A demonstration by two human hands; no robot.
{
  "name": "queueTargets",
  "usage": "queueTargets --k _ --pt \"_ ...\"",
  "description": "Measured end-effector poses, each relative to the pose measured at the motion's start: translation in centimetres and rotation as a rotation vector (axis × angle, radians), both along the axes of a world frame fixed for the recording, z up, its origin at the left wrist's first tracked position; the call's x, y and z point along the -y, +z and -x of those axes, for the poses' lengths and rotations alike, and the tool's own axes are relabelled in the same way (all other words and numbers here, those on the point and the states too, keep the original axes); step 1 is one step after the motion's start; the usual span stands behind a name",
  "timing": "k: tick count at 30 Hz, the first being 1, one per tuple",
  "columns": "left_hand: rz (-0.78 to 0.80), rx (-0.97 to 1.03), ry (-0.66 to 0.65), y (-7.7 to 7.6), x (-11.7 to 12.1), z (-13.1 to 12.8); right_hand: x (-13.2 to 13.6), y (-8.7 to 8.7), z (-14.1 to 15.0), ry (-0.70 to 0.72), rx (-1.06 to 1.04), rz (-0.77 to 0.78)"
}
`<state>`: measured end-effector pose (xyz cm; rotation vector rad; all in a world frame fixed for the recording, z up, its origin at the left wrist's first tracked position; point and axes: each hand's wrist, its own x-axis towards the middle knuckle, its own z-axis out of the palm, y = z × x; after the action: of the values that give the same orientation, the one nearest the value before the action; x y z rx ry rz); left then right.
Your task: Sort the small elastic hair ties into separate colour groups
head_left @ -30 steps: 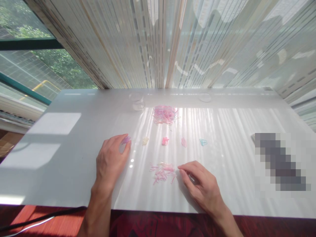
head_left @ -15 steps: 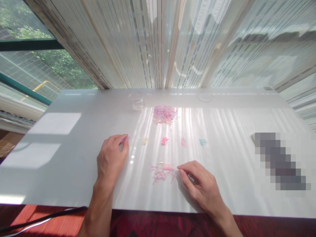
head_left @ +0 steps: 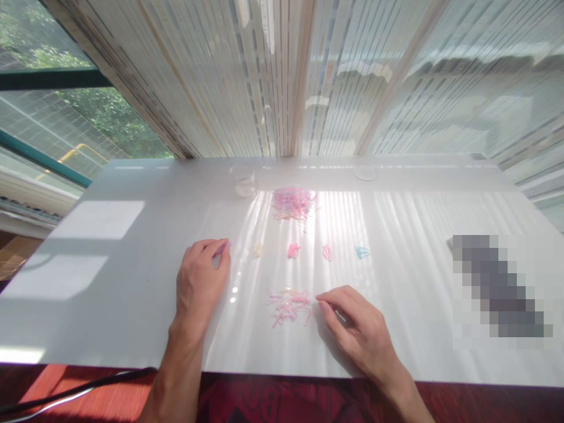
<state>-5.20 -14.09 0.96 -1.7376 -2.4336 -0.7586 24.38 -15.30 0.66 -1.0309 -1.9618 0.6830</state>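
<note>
My left hand (head_left: 201, 276) rests on the table with thumb and forefinger pinched at some purple rubber bands (head_left: 221, 249), partly hidden by the fingers. My right hand (head_left: 356, 326) lies at the right edge of a loose heap of pink and lilac rubber bands (head_left: 289, 306). Its thumb and fingertips are close together; whether anything is between them is too small to see. Beyond the hands runs a row of small sorted piles: pale yellow bands (head_left: 258, 251), bright pink bands (head_left: 293, 251), light pink bands (head_left: 326, 252) and blue-green bands (head_left: 362, 252).
A larger heap of mixed rubber bands (head_left: 294, 203) lies farther back on the white table (head_left: 409, 282). Behind it stand a clear container (head_left: 245, 182) and a round clear lid (head_left: 365, 171). A blurred-out object (head_left: 500, 288) lies at the right. Blinds close off the far edge.
My left hand has shifted very slightly to the right, still at the purple bands. My right hand stays almost where it was beside the near heap.
</note>
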Motion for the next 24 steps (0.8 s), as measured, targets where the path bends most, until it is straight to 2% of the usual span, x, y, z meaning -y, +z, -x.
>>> queueTargets --k 6,8,10,12,14,16,19,24 --pt "0.013 -0.036 0.061 0.3 0.1 -0.3 0.0 -0.2 0.0 -0.002 -0.031 -0.009" --pt "-0.025 -0.07 0.037 0.6 0.3 -0.5 0.1 -0.3 0.0 -0.006 -0.028 -0.007" --pt "-0.091 -0.083 -0.056 0.9 0.7 -0.8 0.1 -0.2 -0.1 -0.005 -0.029 0.0" --pt "-0.13 -0.062 -0.208 1.2 1.2 -1.4 0.1 -0.2 -0.1 -0.003 -0.028 0.01" --pt "-0.09 -0.027 -0.35 1.5 1.6 -2.2 0.1 -0.2 -0.1 -0.004 -0.024 0.01" --pt "0.019 -0.014 -0.411 1.6 1.7 -3.3 0.1 -0.2 -0.1 -0.005 -0.019 0.003" --pt "0.124 -0.041 -0.395 1.5 1.3 -5.0 0.1 -0.3 -0.1 -0.008 -0.016 0.001" --pt "0.139 -0.128 -0.357 0.9 0.2 -6.4 0.1 -0.4 -0.1 0.005 -0.022 0.005"
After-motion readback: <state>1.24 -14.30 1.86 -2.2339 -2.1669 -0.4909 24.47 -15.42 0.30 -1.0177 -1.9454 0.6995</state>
